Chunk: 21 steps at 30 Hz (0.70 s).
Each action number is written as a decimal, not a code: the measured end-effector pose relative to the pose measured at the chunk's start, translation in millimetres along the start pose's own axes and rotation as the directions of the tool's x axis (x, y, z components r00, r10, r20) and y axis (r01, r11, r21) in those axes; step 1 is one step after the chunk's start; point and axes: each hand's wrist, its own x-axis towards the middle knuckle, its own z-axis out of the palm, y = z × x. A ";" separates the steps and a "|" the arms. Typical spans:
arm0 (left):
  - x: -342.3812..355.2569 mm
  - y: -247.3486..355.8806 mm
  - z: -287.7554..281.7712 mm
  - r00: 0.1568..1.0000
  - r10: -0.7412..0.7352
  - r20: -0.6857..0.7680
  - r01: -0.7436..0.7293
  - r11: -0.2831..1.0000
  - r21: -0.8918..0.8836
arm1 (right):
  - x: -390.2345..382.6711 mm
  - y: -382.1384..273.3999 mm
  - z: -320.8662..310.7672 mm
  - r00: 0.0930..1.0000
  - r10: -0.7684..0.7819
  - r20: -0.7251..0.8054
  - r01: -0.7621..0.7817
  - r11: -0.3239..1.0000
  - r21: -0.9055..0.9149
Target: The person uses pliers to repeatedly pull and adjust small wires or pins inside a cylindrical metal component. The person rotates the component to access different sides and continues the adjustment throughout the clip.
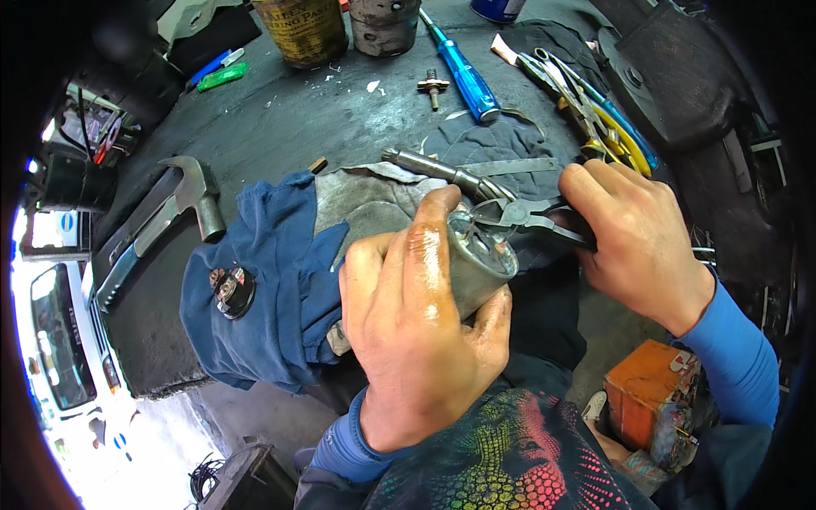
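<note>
My left hand point(416, 327), oily along its fingers, is closed round a grey metal cylinder point(483, 280) with its open end tilted up to the right. In my right hand point(636, 238) are pliers point(520, 212) with dark handles. Their jaw tips reach into the cylinder's mouth, where wire-like pieces show; whether they grip one I cannot tell. Just behind lies a metal shaft point(450, 174) with a spiral section. Beneath my left hand are a blue cloth point(280, 229) and a grey cloth point(361, 200). A round black part with metal terminals point(232, 293) rests on the blue cloth.
A claw hammer point(197, 200) lies at the left of the dark bench point(280, 119). Farther back are a blue-handled screwdriver point(469, 78), a small metal fitting point(433, 87), two tins and several pliers and wrenches point(586, 102). An orange box point(650, 387) stands below right.
</note>
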 end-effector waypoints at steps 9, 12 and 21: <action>-0.5 -4.2 -3.4 0.999 -0.049 -0.008 0.048 0.997 -0.063 | 7.6 0.8 -1.0 0.974 0.074 0.213 -0.136 0.945 0.298; 0.3 -7.5 -3.0 1.000 -0.006 -0.004 0.005 0.997 -0.071 | 10.8 -1.3 -5.8 0.962 0.093 0.257 -0.177 0.929 0.325; -0.9 -8.8 -3.2 1.000 0.001 -0.007 -0.002 0.996 -0.084 | 18.5 3.7 -15.7 0.904 0.069 0.423 -0.260 0.873 0.412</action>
